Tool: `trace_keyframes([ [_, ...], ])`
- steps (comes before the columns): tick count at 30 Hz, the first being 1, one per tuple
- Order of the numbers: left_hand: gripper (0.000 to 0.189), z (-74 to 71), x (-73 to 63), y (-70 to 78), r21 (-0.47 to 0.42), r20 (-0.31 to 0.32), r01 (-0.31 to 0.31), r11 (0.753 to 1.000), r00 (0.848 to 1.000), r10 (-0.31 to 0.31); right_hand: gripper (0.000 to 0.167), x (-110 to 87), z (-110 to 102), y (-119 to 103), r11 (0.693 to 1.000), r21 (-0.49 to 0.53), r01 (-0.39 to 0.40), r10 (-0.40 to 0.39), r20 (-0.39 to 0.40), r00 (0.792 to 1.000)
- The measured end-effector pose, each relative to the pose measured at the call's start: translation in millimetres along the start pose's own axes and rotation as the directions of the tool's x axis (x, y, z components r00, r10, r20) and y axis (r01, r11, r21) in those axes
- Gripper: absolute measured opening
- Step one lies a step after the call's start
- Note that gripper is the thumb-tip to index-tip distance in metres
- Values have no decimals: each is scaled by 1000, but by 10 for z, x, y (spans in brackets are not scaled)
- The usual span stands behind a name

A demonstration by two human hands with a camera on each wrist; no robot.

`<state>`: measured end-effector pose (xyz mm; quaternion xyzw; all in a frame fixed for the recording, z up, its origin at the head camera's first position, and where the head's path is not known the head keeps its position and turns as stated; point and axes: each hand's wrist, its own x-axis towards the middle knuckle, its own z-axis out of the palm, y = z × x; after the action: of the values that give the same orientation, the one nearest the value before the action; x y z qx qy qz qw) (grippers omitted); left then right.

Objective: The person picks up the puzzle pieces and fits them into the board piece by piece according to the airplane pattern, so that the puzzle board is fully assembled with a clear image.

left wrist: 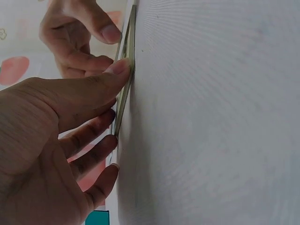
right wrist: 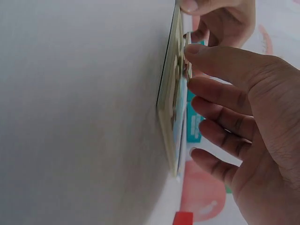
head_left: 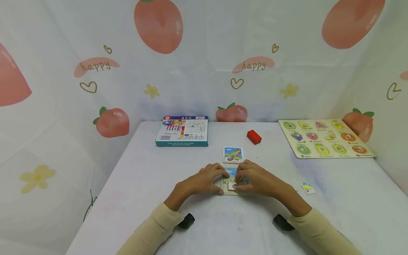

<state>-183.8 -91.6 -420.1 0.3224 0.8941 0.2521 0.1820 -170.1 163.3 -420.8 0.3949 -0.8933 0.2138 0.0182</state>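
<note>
A small jigsaw puzzle board (head_left: 228, 193) with a light frame and a partly covered picture lies mid-table in the head view. My left hand (head_left: 206, 180) holds its left side, the thumb at the near corner and the fingertips farther up. In the left wrist view, that thumb presses the edge of the board (left wrist: 124, 101). My right hand (head_left: 259, 180) pinches a white-edged puzzle piece (head_left: 231, 185) over the board's near part. The right wrist view has this piece (right wrist: 188, 56) between thumb and index finger, slightly above the board. Fingers hide much of the picture.
Just beyond the board lies an airplane picture card (head_left: 233, 154). A loose puzzle piece (head_left: 307, 188) is to the right, near the right forearm. Farther back are a flat toy box (head_left: 182, 131), a red block (head_left: 254, 137) and a fruit puzzle board (head_left: 326, 140).
</note>
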Motion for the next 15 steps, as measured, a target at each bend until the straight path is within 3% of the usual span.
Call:
trace_keyframes([
  [15,52,0,-12,-12,-17,-10,-15,1000,1000,14,17,115,70,-99,999,-37,30,-29,18,999],
])
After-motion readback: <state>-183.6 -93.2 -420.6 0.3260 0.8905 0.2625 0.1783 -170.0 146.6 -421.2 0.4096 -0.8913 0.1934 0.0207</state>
